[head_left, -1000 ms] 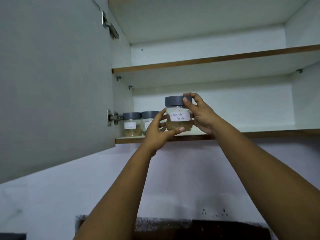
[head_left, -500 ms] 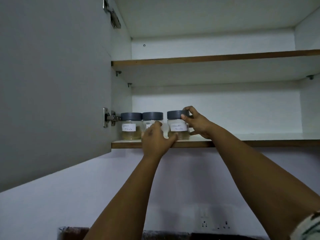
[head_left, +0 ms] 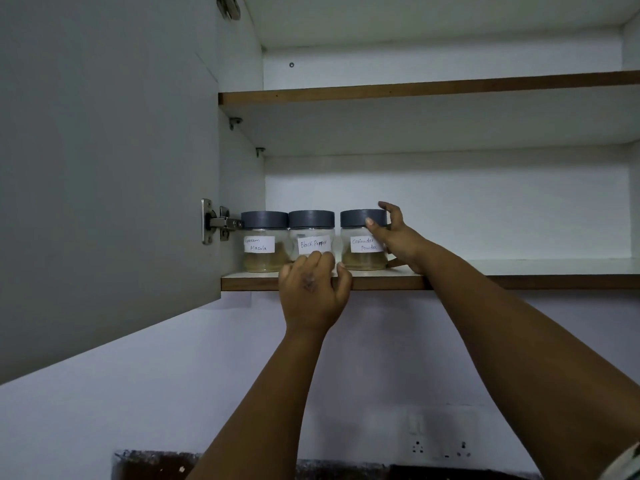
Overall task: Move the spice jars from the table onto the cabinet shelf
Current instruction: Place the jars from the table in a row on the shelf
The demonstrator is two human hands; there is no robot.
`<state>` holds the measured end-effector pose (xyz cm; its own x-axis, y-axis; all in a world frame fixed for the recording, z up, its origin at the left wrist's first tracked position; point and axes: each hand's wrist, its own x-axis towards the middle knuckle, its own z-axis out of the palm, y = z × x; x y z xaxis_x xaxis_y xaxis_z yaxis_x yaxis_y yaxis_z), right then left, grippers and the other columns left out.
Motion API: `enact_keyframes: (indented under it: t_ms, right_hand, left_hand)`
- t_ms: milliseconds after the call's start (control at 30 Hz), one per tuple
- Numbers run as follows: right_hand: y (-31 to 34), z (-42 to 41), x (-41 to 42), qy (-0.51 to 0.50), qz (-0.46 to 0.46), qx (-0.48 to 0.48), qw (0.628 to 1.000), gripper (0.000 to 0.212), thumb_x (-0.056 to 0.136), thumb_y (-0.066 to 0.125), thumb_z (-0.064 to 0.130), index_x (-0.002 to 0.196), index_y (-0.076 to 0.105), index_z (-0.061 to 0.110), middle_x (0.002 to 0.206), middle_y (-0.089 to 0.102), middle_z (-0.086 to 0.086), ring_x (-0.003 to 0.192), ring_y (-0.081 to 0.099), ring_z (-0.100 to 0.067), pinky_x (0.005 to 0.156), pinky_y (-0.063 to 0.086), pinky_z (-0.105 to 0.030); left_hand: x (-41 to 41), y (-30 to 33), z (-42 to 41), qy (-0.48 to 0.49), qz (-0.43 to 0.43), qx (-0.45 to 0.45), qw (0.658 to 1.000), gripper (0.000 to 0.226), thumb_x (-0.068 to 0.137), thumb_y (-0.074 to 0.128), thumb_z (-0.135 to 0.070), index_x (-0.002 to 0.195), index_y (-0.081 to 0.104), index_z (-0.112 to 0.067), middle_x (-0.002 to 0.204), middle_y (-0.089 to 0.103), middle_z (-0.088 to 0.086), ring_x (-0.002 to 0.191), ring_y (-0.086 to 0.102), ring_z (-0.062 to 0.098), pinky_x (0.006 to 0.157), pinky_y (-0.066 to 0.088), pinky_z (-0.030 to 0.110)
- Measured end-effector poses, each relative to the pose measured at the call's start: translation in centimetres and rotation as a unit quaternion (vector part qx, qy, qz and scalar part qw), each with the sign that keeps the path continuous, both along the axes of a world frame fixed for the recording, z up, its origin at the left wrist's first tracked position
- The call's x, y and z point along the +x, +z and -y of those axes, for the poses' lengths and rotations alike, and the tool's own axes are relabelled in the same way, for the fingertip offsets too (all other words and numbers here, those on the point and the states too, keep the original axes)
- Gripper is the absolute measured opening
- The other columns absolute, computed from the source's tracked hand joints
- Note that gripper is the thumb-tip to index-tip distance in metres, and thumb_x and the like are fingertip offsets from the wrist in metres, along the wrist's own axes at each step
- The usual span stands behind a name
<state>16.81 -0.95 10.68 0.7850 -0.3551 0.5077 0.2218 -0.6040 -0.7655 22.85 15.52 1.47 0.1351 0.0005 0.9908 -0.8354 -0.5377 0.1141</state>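
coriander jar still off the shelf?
No. The coriander jar stands on the shelf beside the black pepper jar, right hand gripping it.

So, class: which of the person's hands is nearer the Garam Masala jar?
Left. The left hand sits at the shelf edge, right of the Garam Masala jar; the right hand grips the Coriander Powder jar, farther right.

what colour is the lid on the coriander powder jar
Dark grey lid, clearest in the head view.

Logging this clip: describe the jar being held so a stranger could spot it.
Look at the open cabinet's lower shelf, where three grey-lidded jars stand in a row at its left end. It is the rightmost jar, labelled Coriander Powder, with the right hand on it.
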Motion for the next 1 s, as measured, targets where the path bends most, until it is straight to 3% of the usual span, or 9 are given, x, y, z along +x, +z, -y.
enact_keyframes:
  t_ms: [133, 200, 267, 367, 467, 600, 800, 1000]
  right_hand:
    - [-0.1, 0.4, 0.6, -0.022, 0.003, -0.022, 1.000, 0.065, 0.093, 0.047, 0.057, 0.146, 0.012, 0.043, 0.129, 0.052, -0.003, 0.115, 0.054, -0.028, 0.083, 0.054, -0.045]
    - [-0.1, 0.6, 0.7, -0.025, 0.001, -0.034, 0.999, 0.061, 0.094, 0.046, 0.056, 0.145, 0.015, 0.042, 0.125, 0.055, -0.005, 0.112, 0.055, -0.028, 0.080, 0.055, -0.043]
    - [-0.2, 0.6, 0.6, -0.023, 0.001, -0.040, 0.999, 0.057, 0.095, 0.046, 0.054, 0.143, 0.018, 0.041, 0.120, 0.055, -0.007, 0.111, 0.056, -0.028, 0.077, 0.055, -0.040]
    - [-0.2, 0.5, 0.5, -0.024, 0.003, -0.051, 0.998, 0.055, 0.095, 0.045, 0.053, 0.142, 0.019, 0.040, 0.119, 0.056, -0.008, 0.110, 0.056, -0.028, 0.075, 0.055, -0.039]
    - [-0.3, 0.4, 0.4, -0.028, 0.007, -0.059, 0.998, 0.056, 0.095, 0.045, 0.054, 0.142, 0.019, 0.041, 0.119, 0.057, -0.008, 0.109, 0.056, -0.027, 0.076, 0.056, -0.040]
    - [-0.3, 0.2, 0.2, -0.036, 0.012, -0.084, 0.996, 0.063, 0.093, 0.043, 0.059, 0.145, 0.012, 0.043, 0.120, 0.058, -0.008, 0.108, 0.057, -0.027, 0.084, 0.055, -0.041]
    - [-0.3, -0.1, -0.2, -0.034, 0.017, -0.090, 0.995, 0.053, 0.094, 0.044, 0.056, 0.140, 0.022, 0.041, 0.111, 0.060, -0.007, 0.105, 0.059, -0.027, 0.085, 0.056, -0.047]
    - [-0.4, -0.5, -0.9, -0.035, 0.024, -0.090, 0.995, 0.057, 0.094, 0.047, 0.055, 0.142, 0.021, 0.039, 0.095, 0.060, 0.002, 0.101, 0.060, -0.025, 0.078, 0.058, -0.041]
  left_hand:
    - [-0.2, 0.8, -1.7, -0.077, -0.065, 0.009, 0.995, 0.014, 0.083, 0.059, -0.030, 0.071, 0.061, -0.023, 0.065, 0.061, -0.011, 0.063, 0.056, 0.004, 0.068, 0.043, 0.025]
    - [-0.1, 2.4, -2.9, -0.102, -0.113, -0.010, 0.988, 0.009, 0.084, 0.061, -0.030, 0.079, 0.063, -0.023, 0.074, 0.064, -0.012, 0.068, 0.058, 0.002, 0.068, 0.048, 0.025]
    - [0.2, 4.7, -3.6, -0.099, -0.097, -0.031, 0.990, 0.007, 0.086, 0.061, -0.027, 0.091, 0.062, -0.022, 0.089, 0.064, -0.010, 0.083, 0.056, 0.007, 0.077, 0.048, 0.029]
    - [0.9, 8.3, -3.6, -0.037, -0.059, 0.039, 0.997, 0.030, 0.091, 0.059, -0.033, 0.119, 0.058, -0.022, 0.120, 0.058, -0.004, 0.116, 0.046, 0.016, 0.099, 0.033, 0.038]
    - [2.0, 10.5, -2.7, 0.056, -0.056, 0.174, 0.981, 0.043, 0.098, 0.046, -0.042, 0.137, 0.048, -0.023, 0.137, 0.051, -0.001, 0.132, 0.038, 0.020, 0.114, 0.016, 0.043]
    - [3.4, 11.6, -1.8, 0.105, -0.109, 0.288, 0.946, 0.041, 0.101, 0.033, -0.046, 0.127, 0.053, -0.023, 0.130, 0.058, 0.002, 0.127, 0.047, 0.023, 0.118, 0.001, 0.049]
    - [4.0, 12.7, -2.7, 0.017, -0.140, 0.284, 0.948, 0.025, 0.102, 0.040, -0.036, 0.117, 0.056, -0.025, 0.117, 0.066, -0.002, 0.118, 0.055, 0.022, 0.118, 0.004, 0.046]
    - [4.3, 12.9, -3.6, -0.025, -0.162, 0.283, 0.945, 0.024, 0.102, 0.041, -0.036, 0.117, 0.056, -0.025, 0.117, 0.065, -0.003, 0.118, 0.054, 0.022, 0.118, 0.006, 0.047]
